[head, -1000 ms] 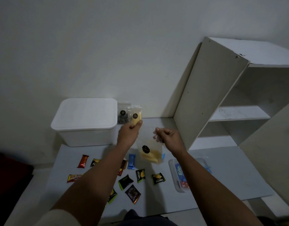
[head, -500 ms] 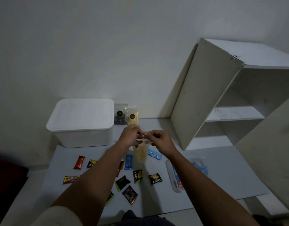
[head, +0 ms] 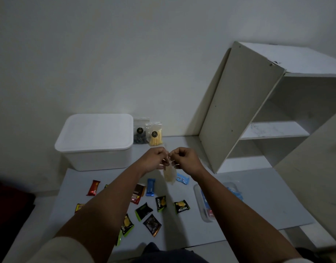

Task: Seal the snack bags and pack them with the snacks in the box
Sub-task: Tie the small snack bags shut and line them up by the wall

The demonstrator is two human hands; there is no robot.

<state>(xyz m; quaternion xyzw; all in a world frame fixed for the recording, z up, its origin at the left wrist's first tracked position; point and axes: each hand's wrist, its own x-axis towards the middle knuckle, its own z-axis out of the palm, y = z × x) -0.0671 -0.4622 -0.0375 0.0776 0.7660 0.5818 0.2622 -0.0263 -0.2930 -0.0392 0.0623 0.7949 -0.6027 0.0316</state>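
1. Dim light falls on a plain white wall and on a pale grey board (head: 258, 202) that serves as our work surface; an empty white shelf unit (head: 267, 114) stands tilted at the right.
2. We hold one clear snack bag (head: 170, 175) in the air above the middle of the board. Our left hand (head: 154, 160) and our right hand (head: 184, 159) meet at its top edge, and the fingers of both are curled and pinch that edge.
3. We judge that the bag is light, thin and soft. It hangs limp below the fingers, so it will fold or slip if we hold it low. The best place to hold is the stiff closing strip at the top, pressed from both sides.
4. The bag looks transparent with pale yellow pieces inside; it is turned edge-on, so we cannot tell if the seal is closed.
5. Two more bags, one with dark pieces (head: 140, 133) and one with yellow sticks (head: 155, 134), stand against the wall beside the white box (head: 95, 141), whose lid is on.
6. Small wrapped snacks lie spread on the board, for example a red bar (head: 93, 187) and a blue bar (head: 150, 186). They look light and slippery.
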